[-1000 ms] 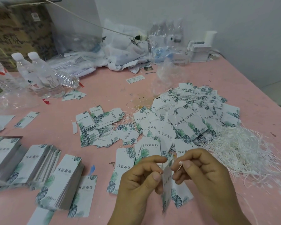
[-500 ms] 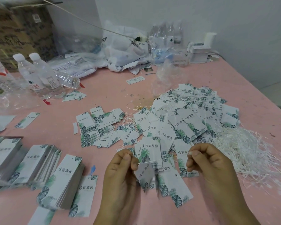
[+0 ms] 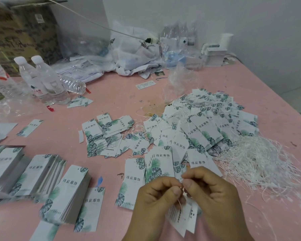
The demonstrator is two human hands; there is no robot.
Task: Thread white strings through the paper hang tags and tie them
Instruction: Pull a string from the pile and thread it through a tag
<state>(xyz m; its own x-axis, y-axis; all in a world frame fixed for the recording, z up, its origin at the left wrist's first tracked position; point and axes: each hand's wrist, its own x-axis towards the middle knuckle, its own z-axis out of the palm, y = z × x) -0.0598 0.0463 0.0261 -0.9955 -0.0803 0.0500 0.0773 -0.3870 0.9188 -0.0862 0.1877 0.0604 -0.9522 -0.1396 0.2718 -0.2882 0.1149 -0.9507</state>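
String: a thin white string [image 3: 180, 202] is pinched between the two hands, just above the hanging tags, near the front edge of the pink table [image 3: 111, 101].
Tags in hand: a few paper tags [image 3: 184, 218] are hung below the string; the hole is hidden.
Left hand: the left hand [image 3: 156, 197] is closed, thumb and forefinger pinched on the string.
Right hand: the right hand [image 3: 214, 193] is closed on the same string, touching the left.
Risk of slip: the ends are short, so the knot can be lost if the pinch is relaxed.
Risk of tear: the tag hole can be torn if the string is pulled hard.
Risk of tangle: the loose string heap [image 3: 261, 162] lies right of the hands, and strands can be caught.
Finished pile: threaded tags [image 3: 207, 126] are heaped behind the hands.
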